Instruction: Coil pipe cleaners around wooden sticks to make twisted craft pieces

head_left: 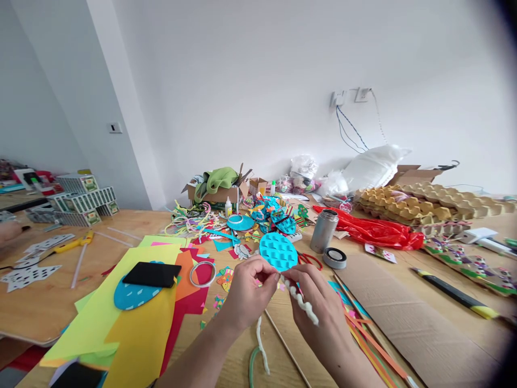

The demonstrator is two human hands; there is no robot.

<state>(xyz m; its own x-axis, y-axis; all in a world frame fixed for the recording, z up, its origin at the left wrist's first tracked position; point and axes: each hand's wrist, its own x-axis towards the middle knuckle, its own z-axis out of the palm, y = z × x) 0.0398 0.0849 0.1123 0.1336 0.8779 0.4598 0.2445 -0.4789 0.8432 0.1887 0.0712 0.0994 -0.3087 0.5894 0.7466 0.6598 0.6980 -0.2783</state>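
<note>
My left hand (pixel 252 288) and my right hand (pixel 319 307) meet over the middle of the table, fingertips pinched close together. Between them is a fuzzy white pipe cleaner (pixel 302 303), its wavy, coiled length lying along the back of my right hand. The exact spot where the fingers grip it is partly hidden. Just beyond my fingertips is a blue disc (pixel 278 251) with a grid of raised squares. Below my hands, a straighter white strand (pixel 262 345) and a green one (pixel 252 361) lie beside a thin wooden stick (pixel 287 349).
Coloured paper with a black phone (pixel 152 274) lies at left. A steel flask (pixel 324 230), its lid (pixel 335 257), red scissors (pixel 310 261) and flat cardboard (pixel 407 312) are at right. Behind are a craft pile (pixel 202 220) and egg trays (pixel 428 202). Another person's hand (pixel 10 230) shows far left.
</note>
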